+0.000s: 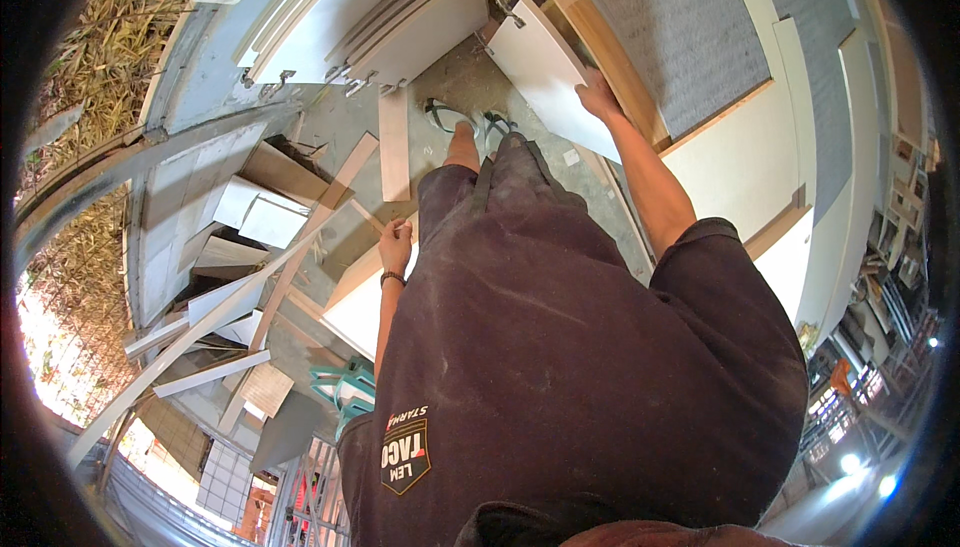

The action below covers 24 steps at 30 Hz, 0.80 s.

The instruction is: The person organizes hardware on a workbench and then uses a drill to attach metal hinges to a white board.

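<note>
Right hand (598, 97) holds a white panel (540, 65)

I can see the right hand closed on the edge of the white panel. The panel reaches away from that hand, ahead and to its left. At its far end is a shiny metal hinge (508, 7). Just beside the right hand, on its right, runs a brown wooden board (615, 62). Past that is a big grey sheet (690, 22).

The left hand (397, 244) is low, by the person's side, with its fingers curled. I can't tell if it has something small in it. A dark band (392, 277) goes round that wrist. Ahead of the left hand, a flat wooden strip (395, 152) lies on the floor (440, 77). Farther ahead, more white panels (425, 27) lean in a row.
</note>
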Tool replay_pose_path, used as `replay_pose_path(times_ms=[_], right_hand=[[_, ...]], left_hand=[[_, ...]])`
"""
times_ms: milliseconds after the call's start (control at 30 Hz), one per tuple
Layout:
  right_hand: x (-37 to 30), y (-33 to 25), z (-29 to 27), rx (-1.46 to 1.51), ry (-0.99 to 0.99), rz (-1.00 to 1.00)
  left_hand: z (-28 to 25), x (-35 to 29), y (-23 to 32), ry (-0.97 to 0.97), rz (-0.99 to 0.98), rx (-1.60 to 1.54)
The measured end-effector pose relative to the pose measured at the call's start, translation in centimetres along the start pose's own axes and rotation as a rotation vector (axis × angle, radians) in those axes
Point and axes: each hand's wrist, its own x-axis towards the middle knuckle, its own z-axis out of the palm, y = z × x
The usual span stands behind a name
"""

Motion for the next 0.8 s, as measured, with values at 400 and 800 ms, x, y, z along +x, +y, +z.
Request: replay_pose_path(times_ms=[400, 800], right_hand=[[0.4, -2.2, -1.6, 0.044, -0.192, 0.076], [2.1, 3.6, 1.5, 0.083, -0.092, 0.287]], left_hand=[[0.6, 0.1, -2.3, 0.009, 0.0, 0.002], [0.7, 1.7, -0.2, 0.016, 0.028, 0.018]])
